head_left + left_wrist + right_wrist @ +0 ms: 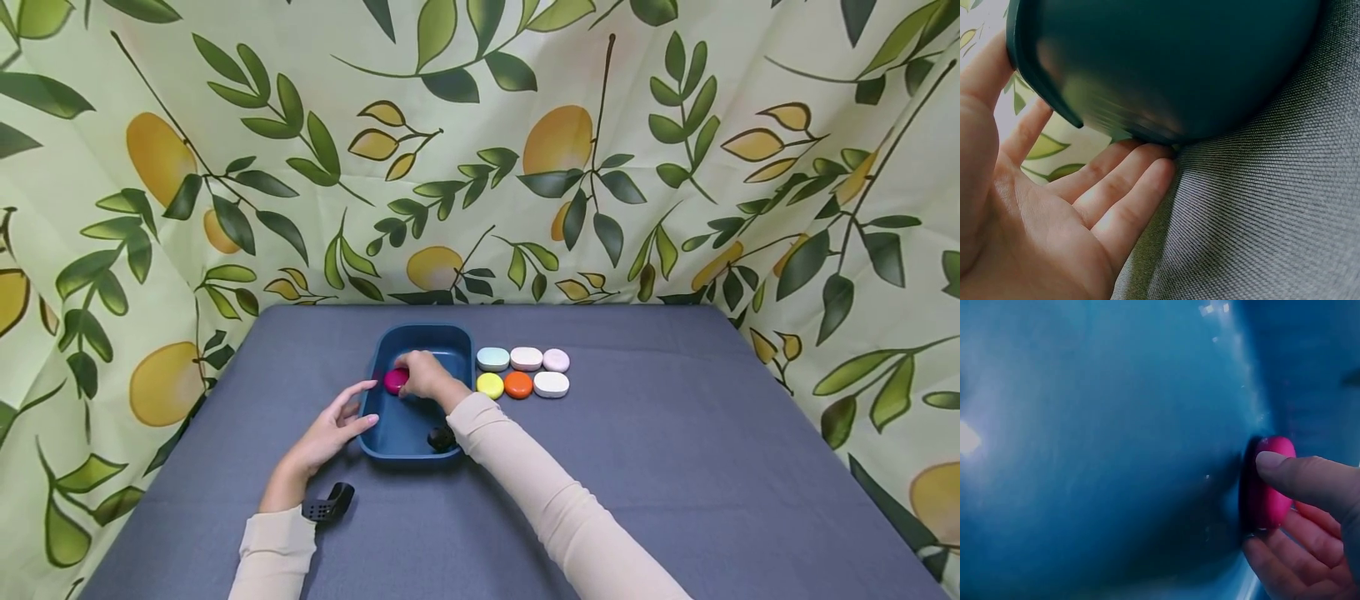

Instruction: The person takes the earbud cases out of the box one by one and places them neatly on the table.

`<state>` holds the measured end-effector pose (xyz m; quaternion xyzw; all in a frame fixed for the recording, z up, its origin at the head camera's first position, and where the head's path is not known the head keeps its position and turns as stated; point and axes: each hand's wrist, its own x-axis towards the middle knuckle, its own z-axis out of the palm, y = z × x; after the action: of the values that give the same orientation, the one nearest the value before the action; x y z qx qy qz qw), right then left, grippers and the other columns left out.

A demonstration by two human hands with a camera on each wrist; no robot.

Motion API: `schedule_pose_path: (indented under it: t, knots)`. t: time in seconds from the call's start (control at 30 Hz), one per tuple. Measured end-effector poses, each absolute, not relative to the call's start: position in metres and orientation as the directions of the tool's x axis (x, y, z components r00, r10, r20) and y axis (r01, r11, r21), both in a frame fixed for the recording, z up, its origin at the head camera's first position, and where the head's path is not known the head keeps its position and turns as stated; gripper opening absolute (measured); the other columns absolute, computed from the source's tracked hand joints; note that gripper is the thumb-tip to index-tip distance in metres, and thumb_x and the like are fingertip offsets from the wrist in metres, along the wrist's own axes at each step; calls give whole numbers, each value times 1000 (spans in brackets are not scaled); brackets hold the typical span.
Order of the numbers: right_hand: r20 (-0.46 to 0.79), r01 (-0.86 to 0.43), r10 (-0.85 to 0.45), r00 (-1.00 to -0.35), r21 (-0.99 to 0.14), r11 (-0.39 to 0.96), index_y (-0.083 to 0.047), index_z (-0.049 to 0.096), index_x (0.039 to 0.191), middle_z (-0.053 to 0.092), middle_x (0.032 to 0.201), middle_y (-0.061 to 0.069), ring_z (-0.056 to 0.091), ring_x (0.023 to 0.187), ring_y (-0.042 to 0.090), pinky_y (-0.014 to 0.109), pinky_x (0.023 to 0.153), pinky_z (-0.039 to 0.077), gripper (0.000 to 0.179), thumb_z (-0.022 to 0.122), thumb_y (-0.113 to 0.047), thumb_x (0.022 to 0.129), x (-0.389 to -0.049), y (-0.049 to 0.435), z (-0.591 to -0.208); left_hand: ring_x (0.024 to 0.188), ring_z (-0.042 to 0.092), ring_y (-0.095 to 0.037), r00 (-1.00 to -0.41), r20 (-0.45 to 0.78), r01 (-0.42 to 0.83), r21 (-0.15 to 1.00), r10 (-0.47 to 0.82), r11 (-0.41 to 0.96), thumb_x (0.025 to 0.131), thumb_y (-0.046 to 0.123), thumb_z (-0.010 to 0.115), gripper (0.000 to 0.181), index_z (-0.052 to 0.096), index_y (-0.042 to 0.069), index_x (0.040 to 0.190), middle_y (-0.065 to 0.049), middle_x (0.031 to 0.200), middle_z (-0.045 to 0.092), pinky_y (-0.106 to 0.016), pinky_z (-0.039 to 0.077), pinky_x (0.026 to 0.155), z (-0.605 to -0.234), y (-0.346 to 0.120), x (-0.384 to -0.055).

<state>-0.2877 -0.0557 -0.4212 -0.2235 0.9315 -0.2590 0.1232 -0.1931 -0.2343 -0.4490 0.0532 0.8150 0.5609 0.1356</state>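
Inside a blue plastic tub (408,454), my right hand (429,375) pinches a round magenta bar of soap (395,382) near the tub's left wall. The right wrist view shows the thumb on one face of the soap (1272,503) and the fingers behind it, close to the tub floor (1116,437). My left hand (327,435) rests against the outside of the tub's left side. In the left wrist view its fingers (1125,215) lie fairly straight, touching the tub (1172,62) low by the cloth and up at the rim.
Right of the tub stand two rows of soaps: mint (492,359), pale pink (526,358), lilac (556,360), yellow (490,385), orange (518,385) and white (551,384). Grey cloth (675,467) covers the table. A leaf-and-fruit patterned curtain (480,167) hangs behind.
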Motion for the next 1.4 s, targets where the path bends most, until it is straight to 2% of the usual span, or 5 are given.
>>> schedule_pose_path:
  t: [0.27, 0.47, 0.8, 1.0, 1.4]
  knots:
    - [-105, -383, -485, -868, -478, 790, -10, 62, 128, 65, 127, 8, 60, 108, 20, 29, 97, 53, 45, 73, -15, 84, -287, -55, -422, 144, 22, -53, -956, -158, -59, 930, 249, 363, 98, 25, 54, 61, 25, 22, 151, -25, 161, 14, -62, 34, 109, -449, -234, -193]
    - [-55, -386, -480, -876, -517, 764, -6, 64, 124, 68, 123, 10, 63, 103, 20, 27, 92, 55, 46, 77, -16, 81, -290, -52, -417, 145, 19, -53, -956, -160, -61, 930, 248, 362, 98, 26, 55, 61, 24, 22, 151, -24, 161, 13, -65, 30, 110, -448, -235, -193]
    - [-6, -381, -482, -876, -604, 700, -3, 67, 120, 69, 121, 13, 65, 107, 23, 29, 92, 56, 48, 81, -16, 76, -290, -37, -405, 142, 30, -50, -959, -110, -15, 939, 261, 342, 98, 24, 55, 61, 25, 17, 151, -27, 157, 23, -63, 34, 111, -451, -236, -193]
    - [22, -381, -494, -869, -664, 643, -2, 65, 121, 69, 121, 14, 65, 104, 24, 30, 89, 57, 49, 81, -18, 77, -283, -26, -390, 143, 25, -51, -959, -123, -24, 932, 255, 362, 97, 26, 55, 62, 25, 19, 151, -25, 159, 19, -64, 32, 111, -452, -236, -194]
    - [115, -429, -493, -862, -684, 591, -3, 68, 117, 72, 113, 14, 67, 100, 25, 24, 82, 56, 49, 84, -20, 74, -267, 1, -375, 142, 29, -51, -957, -123, -22, 934, 262, 356, 97, 28, 56, 63, 25, 19, 151, -26, 159, 19, -61, 37, 108, -452, -236, -195]
